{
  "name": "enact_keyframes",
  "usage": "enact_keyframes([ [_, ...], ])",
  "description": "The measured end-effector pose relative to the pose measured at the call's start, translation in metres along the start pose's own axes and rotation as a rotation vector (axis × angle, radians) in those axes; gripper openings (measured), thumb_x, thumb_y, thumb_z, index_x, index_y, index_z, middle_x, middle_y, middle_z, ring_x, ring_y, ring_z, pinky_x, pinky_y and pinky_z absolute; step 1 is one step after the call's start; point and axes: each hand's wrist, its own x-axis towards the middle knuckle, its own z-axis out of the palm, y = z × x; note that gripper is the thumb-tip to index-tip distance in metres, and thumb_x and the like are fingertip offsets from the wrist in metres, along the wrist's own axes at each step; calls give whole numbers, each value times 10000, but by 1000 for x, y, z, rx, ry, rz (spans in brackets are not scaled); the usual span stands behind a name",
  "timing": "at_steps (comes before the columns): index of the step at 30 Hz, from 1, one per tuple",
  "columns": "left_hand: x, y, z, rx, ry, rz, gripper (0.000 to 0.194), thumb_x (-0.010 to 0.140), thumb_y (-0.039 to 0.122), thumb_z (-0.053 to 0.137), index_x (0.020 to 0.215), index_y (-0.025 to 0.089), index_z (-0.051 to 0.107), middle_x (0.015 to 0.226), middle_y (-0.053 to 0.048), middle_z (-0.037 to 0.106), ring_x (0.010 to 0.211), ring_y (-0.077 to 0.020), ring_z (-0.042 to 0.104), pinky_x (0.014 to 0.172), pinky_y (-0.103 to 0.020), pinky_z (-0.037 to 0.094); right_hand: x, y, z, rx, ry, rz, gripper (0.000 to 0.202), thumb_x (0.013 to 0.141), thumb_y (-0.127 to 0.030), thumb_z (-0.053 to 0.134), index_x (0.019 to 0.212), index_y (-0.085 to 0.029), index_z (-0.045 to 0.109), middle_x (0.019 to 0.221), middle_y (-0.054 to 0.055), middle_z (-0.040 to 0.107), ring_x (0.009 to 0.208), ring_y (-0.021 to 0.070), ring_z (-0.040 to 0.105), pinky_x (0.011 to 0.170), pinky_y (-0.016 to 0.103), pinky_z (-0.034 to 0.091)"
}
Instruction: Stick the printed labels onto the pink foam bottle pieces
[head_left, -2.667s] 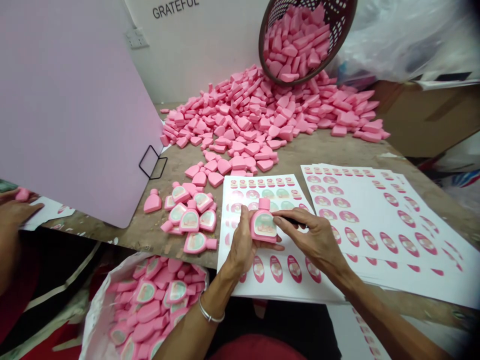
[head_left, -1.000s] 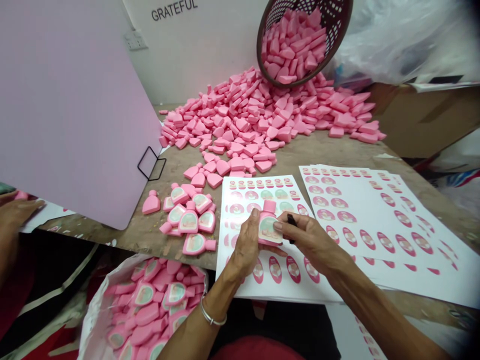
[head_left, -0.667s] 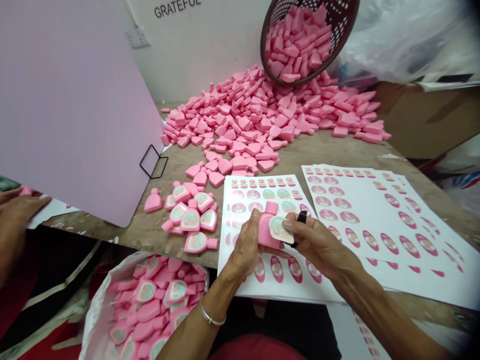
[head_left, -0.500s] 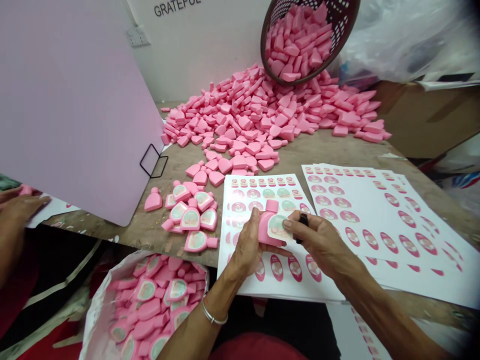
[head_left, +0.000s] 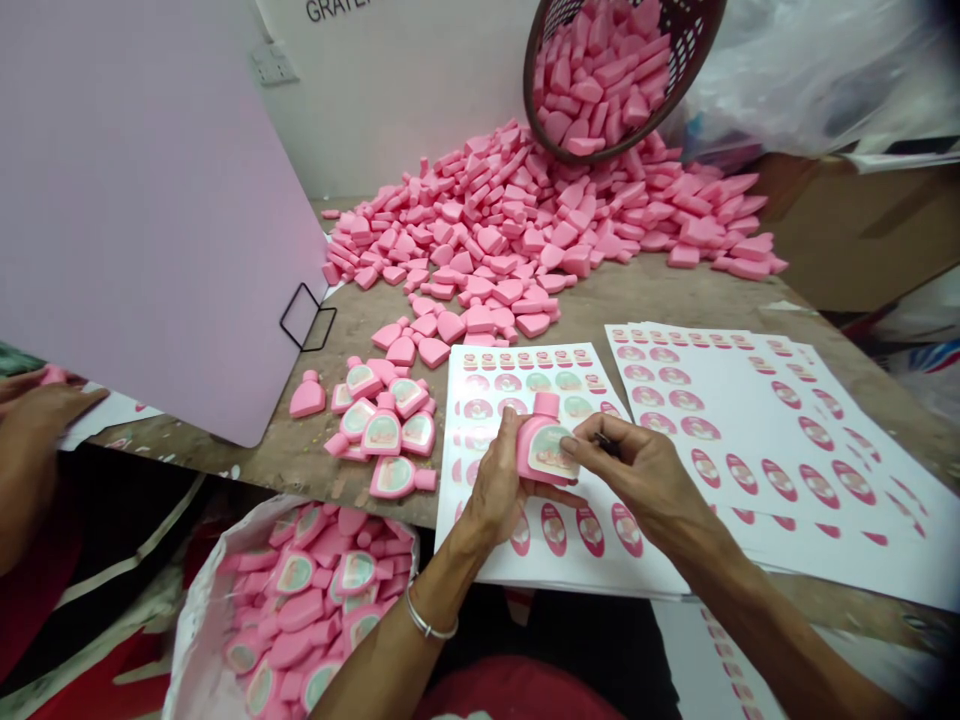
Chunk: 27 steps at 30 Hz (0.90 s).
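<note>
My left hand (head_left: 496,480) grips a small pink bottle (head_left: 529,440) between thumb and fingers, cap pointing far, over a stack of printed sticker sheets (head_left: 570,570) at the near edge of a worn wooden table (head_left: 585,310). A pale green label (head_left: 553,452) lies across the bottle's front. My right hand (head_left: 637,465) is drawn together, a fingertip touching the label's right side and a slim dark tool (head_left: 609,447) held among the fingers (I cannot tell whether that edge of the label is stuck down). A silver bangle (head_left: 426,620) circles my left wrist. Just left of the stack, labelled bottles (head_left: 382,430) lie in a loose cluster, with one plain bottle (head_left: 307,395) further left. More bottles, some labelled, fill a white sack (head_left: 199,590) on the near left, below the tabletop. On the far side spreads a big heap of plain pink bottles (head_left: 502,215), and a brown basket (head_left: 690,85) tips over it with others inside. To the right, partly used sticker sheets (head_left: 742,395) overlap in a fan. On the left, a large pale panel (head_left: 150,200) stands beside a black wire stand (head_left: 322,330); another person's hand (head_left: 64,405) shows past its near edge.
</note>
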Motion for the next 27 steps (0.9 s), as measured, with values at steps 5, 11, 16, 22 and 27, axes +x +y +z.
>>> enact_keyframes([
  [5, 0, -1, -1, 12, -6, 9, 573, 914, 590, 361, 1049, 110, 642, 876, -105, 678, 790, -213, 667, 661, -375, 602, 1, 1, 1, 8, -24, 11, 321, 754, -470, 669, 649, -191, 550, 582, -38, 416, 559, 96, 347, 527, 250, 288],
  [11, 0, -1, -2, 9, -8, 1, 576, 912, 595, 362, 1092, 113, 621, 867, -98, 678, 769, -204, 670, 665, -356, 598, 2, -1, 4, -20, -19, -13, 358, 736, -508, 672, 635, -189, 545, 571, -32, 431, 545, 99, 364, 510, 249, 295],
  [16, 0, -1, -1, 12, -17, 10, 574, 910, 600, 365, 1102, 122, 619, 873, -95, 682, 755, -200, 671, 671, -363, 596, 4, 1, 4, -18, -25, -34, 361, 743, -500, 669, 622, -189, 532, 576, -30, 448, 544, 98, 380, 511, 247, 312],
  [22, 0, 0, -3, -2, -47, 9, 576, 883, 612, 420, 1084, 110, 619, 868, -103, 681, 785, -219, 667, 689, -386, 593, 3, 0, 3, -19, -23, -42, 361, 748, -506, 663, 627, -189, 541, 569, -35, 459, 528, 95, 389, 505, 246, 340],
  [27, -1, 1, -6, -29, -98, 29, 357, 841, 413, 599, 1059, 131, 585, 951, -80, 648, 832, -210, 659, 736, -400, 587, 3, -3, 5, -13, -15, -54, 365, 740, -504, 664, 612, -189, 530, 565, -31, 461, 533, 97, 400, 506, 246, 354],
])
